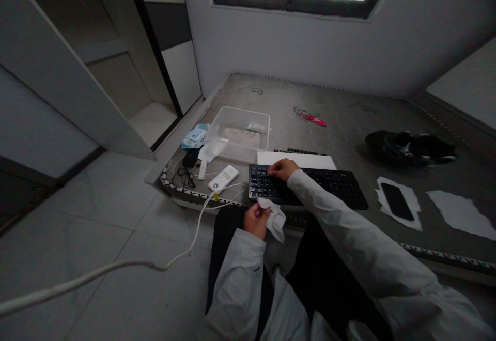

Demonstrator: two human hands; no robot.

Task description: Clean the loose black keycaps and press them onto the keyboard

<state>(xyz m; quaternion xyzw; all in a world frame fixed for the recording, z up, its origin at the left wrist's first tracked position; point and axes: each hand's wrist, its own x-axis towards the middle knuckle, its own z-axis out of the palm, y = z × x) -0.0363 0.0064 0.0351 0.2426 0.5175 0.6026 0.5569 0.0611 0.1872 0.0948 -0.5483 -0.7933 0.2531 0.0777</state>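
Observation:
A black keyboard (pixel 337 186) lies near the front edge of the grey padded surface. My right hand (pixel 283 169) is over its upper left keys, fingers pressed together; whatever is between the fingertips is too small to make out. Just in front of the keyboard's left corner, my left hand (pixel 256 220) pinches a crumpled white tissue (pixel 276 222) that hangs down to the right. Behind the keyboard lies a flat white object (pixel 310 160), with a row of black keys partly showing beyond it.
Left of the keyboard are a white power bank (pixel 223 179) with cables, a clear plastic bin (pixel 236 147), a blue packet (pixel 195 137) and black wires. A red item (pixel 312 118) lies behind. A phone (pixel 397 201) on paper and a black bag (pixel 411 149) are at right.

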